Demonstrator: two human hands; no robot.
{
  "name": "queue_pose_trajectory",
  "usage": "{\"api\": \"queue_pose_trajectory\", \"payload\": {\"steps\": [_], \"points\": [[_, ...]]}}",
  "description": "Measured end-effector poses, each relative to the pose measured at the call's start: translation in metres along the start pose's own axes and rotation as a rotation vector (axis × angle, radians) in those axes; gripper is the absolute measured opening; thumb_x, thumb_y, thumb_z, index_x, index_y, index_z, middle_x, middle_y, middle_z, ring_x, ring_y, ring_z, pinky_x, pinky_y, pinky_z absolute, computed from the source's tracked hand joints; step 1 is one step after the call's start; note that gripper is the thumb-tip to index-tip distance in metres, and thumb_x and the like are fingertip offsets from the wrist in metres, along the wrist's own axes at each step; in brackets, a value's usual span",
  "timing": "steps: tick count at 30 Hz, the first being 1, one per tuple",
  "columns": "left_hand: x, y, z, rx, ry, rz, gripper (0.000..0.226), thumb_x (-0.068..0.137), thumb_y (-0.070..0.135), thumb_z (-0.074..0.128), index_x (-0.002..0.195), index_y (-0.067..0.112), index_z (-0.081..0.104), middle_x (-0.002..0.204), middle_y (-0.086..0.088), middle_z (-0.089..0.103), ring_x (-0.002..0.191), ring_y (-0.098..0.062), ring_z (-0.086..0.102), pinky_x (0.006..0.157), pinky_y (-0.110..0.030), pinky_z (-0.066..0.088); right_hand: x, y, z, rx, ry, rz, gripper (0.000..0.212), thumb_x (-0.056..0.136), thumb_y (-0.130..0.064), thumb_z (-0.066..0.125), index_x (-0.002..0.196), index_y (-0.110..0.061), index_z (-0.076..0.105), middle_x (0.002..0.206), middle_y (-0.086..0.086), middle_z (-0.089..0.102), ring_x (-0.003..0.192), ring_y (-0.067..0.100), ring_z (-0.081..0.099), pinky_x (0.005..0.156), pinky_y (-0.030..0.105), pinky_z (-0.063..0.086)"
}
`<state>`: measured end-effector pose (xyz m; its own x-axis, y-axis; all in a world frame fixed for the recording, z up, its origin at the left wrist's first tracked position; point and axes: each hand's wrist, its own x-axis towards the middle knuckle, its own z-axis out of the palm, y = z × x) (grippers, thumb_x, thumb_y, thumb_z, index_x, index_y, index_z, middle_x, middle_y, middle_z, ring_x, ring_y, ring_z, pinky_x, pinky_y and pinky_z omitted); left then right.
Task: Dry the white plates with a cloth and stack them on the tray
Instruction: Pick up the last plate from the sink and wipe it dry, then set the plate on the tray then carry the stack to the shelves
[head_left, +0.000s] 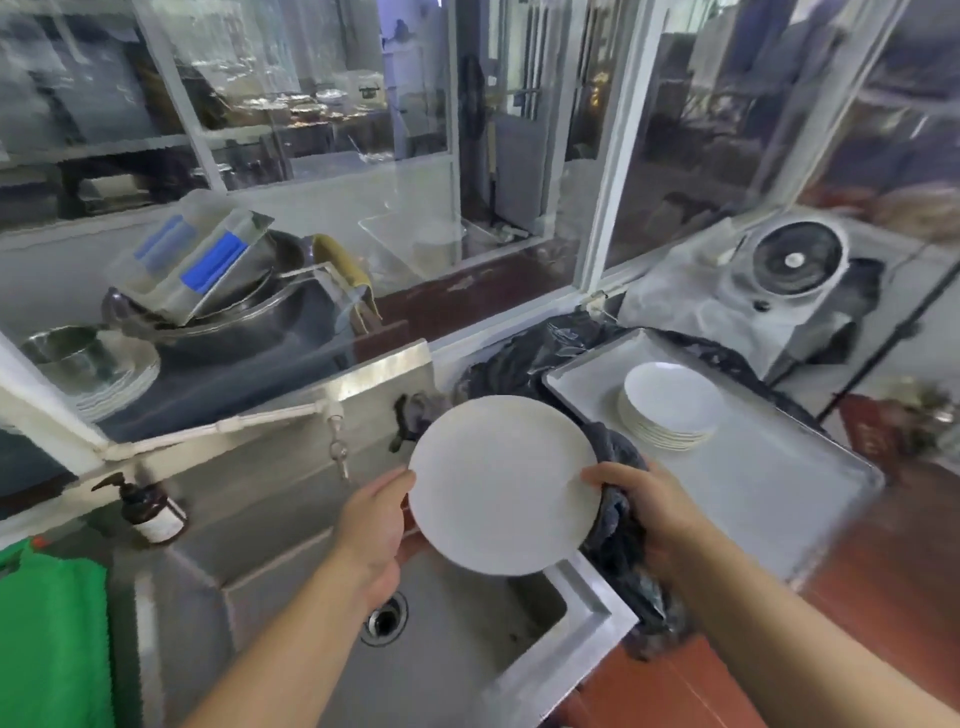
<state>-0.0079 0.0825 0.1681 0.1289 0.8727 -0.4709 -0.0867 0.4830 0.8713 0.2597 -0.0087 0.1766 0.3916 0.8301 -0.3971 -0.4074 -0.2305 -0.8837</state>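
Step in hand: drying, plate no. n of batch. White plate (503, 483) held tilted, face toward camera, centre of frame, above the sink (467, 639). Left hand (375, 525) grips plate's left rim, thumb on the face, fingers curled behind. Right hand (641, 512) grasps the dark grey cloth (618, 530) against plate's right rim, thumb on front edge; cloth bunched behind plate & hanging down over sink corner. Looks like back/edge being wiped; front face appears dry but can't confirm, no visible drops.

Destination: metal tray (779, 499), right of centre, just beside the sink. Stack of white plates (670, 408) already sits in its upper-left part, several high, rims aligned. So task judged partly done; more stock unclear. Some plates at far left behind glass (117, 387), may not belong to the job.

Next move (judgement): finish wipe, free one hand, carry plate right & lower it flat, concentric on stack. Needs level set-down; glazed surfaces slip, chip on contact.

Materials: plate glazed ceramic, round, shallow, smooth matte sheen. Cloth soft, limp, crumpled. Tray thin sheet metal, rectangular, raised lip, dull grey. Sink stainless, brushed, drain (384, 618) open. Black plastic bag (519, 358) crinkled behind tray.
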Motion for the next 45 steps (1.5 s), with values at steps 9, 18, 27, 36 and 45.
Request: {"api": "queue_pose_trajectory", "payload": {"steps": [9, 18, 27, 36, 45], "points": [[0.001, -0.044, 0.126, 0.109, -0.268, -0.095, 0.023, 0.103, 0.021, 0.059, 0.114, 0.011, 0.078, 0.106, -0.016, 0.079, 0.094, -0.034, 0.075, 0.068, -0.039, 0.062, -0.036, -0.004, -0.135, 0.094, 0.316, -0.055, 0.049, 0.063, -0.004, 0.083, 0.111, -0.005, 0.073, 0.102, 0.033, 0.075, 0.091, 0.055, 0.073, 0.079, 0.068, 0.061], [-0.021, -0.087, 0.278, 0.078, -0.342, -0.128, 0.022, 0.097, 0.017, 0.065, 0.113, 0.010, 0.079, 0.105, -0.014, 0.081, 0.083, -0.028, 0.080, 0.064, -0.039, 0.063, -0.046, -0.048, -0.281, 0.093, 0.371, -0.104, 0.031, 0.079, 0.011, 0.067, 0.109, 0.004, 0.063, 0.087, 0.029, 0.068, 0.072, 0.040, 0.067, 0.064, 0.049, 0.056], [-0.055, -0.124, 0.409, 0.053, -0.383, -0.157, 0.024, 0.099, 0.016, 0.065, 0.120, 0.010, 0.076, 0.114, -0.013, 0.079, 0.095, -0.031, 0.079, 0.069, -0.038, 0.064, -0.044, -0.097, -0.416, 0.020, 0.372, -0.106, 0.039, 0.078, 0.011, 0.068, 0.116, 0.005, 0.063, 0.091, 0.028, 0.064, 0.079, 0.040, 0.060, 0.071, 0.052, 0.049], [-0.017, -0.129, 0.456, 0.050, -0.305, -0.155, 0.026, 0.098, 0.010, 0.068, 0.123, 0.012, 0.074, 0.116, -0.011, 0.079, 0.108, -0.032, 0.075, 0.077, -0.041, 0.065, 0.007, -0.113, -0.449, -0.033, 0.351, -0.003, 0.035, 0.076, 0.012, 0.062, 0.110, 0.009, 0.055, 0.078, 0.019, 0.055, 0.065, 0.030, 0.051, 0.050, 0.034, 0.046], [0.064, -0.112, 0.473, 0.011, -0.321, -0.162, 0.021, 0.102, 0.012, 0.063, 0.112, 0.017, 0.081, 0.117, -0.011, 0.079, 0.103, -0.029, 0.078, 0.077, -0.041, 0.065, 0.108, -0.146, -0.439, -0.108, 0.319, 0.027, 0.030, 0.069, 0.013, 0.060, 0.088, -0.009, 0.057, 0.079, 0.016, 0.051, 0.070, 0.031, 0.048, 0.063, 0.043, 0.041]]}}
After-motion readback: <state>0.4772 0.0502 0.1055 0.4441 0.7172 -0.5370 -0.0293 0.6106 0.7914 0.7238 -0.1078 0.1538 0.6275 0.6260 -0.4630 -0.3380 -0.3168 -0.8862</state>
